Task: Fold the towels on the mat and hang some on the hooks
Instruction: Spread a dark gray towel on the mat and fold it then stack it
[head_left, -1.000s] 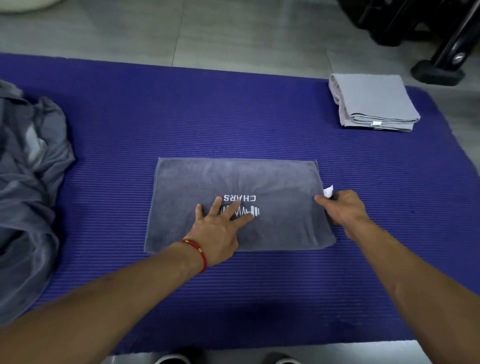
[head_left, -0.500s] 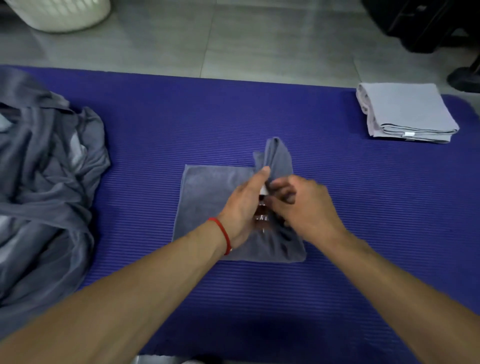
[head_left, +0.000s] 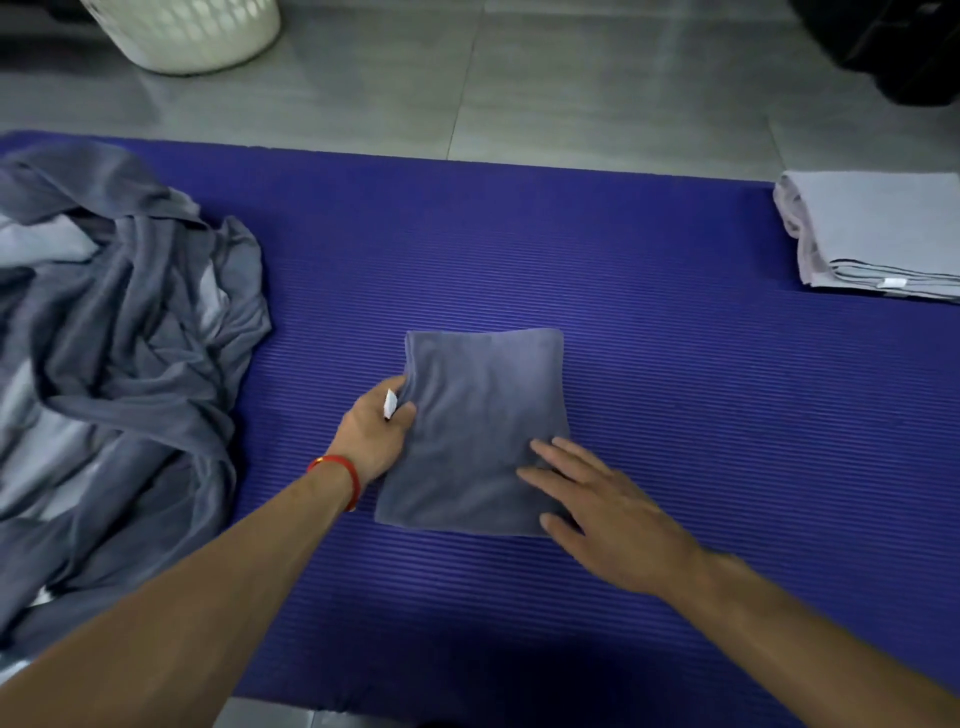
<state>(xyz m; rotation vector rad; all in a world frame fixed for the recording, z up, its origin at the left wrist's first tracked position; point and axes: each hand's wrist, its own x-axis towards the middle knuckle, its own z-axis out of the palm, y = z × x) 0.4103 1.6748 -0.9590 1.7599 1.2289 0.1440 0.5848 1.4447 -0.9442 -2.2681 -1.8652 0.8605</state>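
Grey floor tiles (head_left: 597, 78) surround a ribbed purple exercise mat (head_left: 675, 415), where a small dark grey towel (head_left: 483, 431) lies folded into a near-square at the mat's centre. A person's left hand (head_left: 376, 434), a red cord bracelet (head_left: 340, 475) on its wrist, has its grip closed on the towel's left edge, fingers curled around the fabric beside a white tag (head_left: 389, 404). The right hand (head_left: 613, 514) rests flat with a relaxed, straight-fingered grip, fingertips on the towel's lower right corner. A crumpled heap of unfolded grey towels (head_left: 114, 364) covers the mat's left end. A folded light grey towel (head_left: 878, 234) sits at the far right edge. A white perforated laundry basket (head_left: 192, 31) stands on the tiles beyond.
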